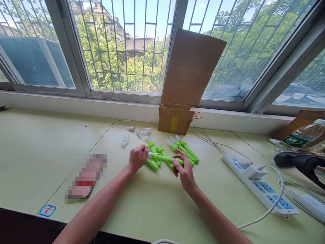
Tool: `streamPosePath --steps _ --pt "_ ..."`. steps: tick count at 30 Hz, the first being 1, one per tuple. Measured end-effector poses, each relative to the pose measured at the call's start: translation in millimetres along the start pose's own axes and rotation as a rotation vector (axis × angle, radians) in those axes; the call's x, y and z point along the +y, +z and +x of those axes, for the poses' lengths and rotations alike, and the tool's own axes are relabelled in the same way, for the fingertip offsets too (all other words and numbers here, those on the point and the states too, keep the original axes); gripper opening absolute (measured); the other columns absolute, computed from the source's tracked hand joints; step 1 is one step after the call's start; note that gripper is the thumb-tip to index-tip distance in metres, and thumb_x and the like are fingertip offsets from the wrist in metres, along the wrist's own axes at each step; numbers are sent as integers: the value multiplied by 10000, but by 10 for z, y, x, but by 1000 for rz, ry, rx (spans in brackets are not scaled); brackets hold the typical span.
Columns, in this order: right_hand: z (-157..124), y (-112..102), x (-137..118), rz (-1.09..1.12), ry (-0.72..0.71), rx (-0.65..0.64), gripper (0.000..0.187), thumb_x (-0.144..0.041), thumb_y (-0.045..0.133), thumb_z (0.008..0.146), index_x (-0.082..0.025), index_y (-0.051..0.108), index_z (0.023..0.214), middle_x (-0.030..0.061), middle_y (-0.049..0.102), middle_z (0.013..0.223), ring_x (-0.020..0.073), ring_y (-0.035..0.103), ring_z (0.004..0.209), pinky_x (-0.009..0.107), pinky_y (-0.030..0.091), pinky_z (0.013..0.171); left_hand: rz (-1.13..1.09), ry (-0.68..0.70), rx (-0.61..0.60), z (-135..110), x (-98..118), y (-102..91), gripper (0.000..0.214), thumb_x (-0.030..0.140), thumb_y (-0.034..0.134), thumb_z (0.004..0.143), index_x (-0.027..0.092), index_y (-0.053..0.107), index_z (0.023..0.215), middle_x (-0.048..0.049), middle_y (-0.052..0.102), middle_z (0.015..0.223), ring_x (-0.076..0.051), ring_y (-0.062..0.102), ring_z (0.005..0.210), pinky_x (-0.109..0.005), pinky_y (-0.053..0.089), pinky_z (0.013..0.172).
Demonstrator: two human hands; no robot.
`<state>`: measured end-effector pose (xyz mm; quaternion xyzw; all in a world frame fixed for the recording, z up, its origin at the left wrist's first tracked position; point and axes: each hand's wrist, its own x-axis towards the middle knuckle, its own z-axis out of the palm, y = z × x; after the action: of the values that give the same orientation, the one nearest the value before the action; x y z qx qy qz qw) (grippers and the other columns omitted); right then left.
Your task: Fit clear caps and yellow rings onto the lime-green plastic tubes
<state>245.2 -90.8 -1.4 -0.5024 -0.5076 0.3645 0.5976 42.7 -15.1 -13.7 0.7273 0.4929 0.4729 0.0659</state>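
My left hand [137,158] is closed round the capped end of a green marker pen [162,158] that lies across the table between both hands. My right hand [184,169] touches the pen's other end with fingers partly spread and curled. Under and behind that pen lies a pile of several more green pens [185,149]. Loose clear caps [125,139] are scattered just beyond the pile.
A small open cardboard box [175,118] stands against the window sill behind the pens. A white power strip [261,184] with plugged cables runs along the right. A bottle [302,135] and a black device [299,162] sit far right. A phone [85,179] lies left.
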Motion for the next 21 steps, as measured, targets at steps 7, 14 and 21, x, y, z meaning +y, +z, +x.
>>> streamPosePath --steps 7,14,21 --pt "56 -21 28 -67 -1 72 526 -475 645 784 -183 558 1212 -21 547 732 76 452 388 233 388 335 -1 5 -20 -3 11 7 359 309 380 915 192 476 588 14 558 501 -94 436 436 -217 309 500" --pt "6 -32 0 -53 -52 -20 509 -420 646 785 -245 531 1248 36 554 1004 79 530 481 240 449 380 -14 -19 -18 3 13 -2 355 319 370 915 196 473 598 10 555 501 -103 461 448 -219 322 507" --pt "50 -37 20 3 -6 -37 517 -437 699 742 -201 564 1182 34 575 933 93 532 479 254 462 374 -24 -59 -13 6 4 -10 356 323 374 913 198 440 586 20 545 486 -97 432 433 -217 315 502"
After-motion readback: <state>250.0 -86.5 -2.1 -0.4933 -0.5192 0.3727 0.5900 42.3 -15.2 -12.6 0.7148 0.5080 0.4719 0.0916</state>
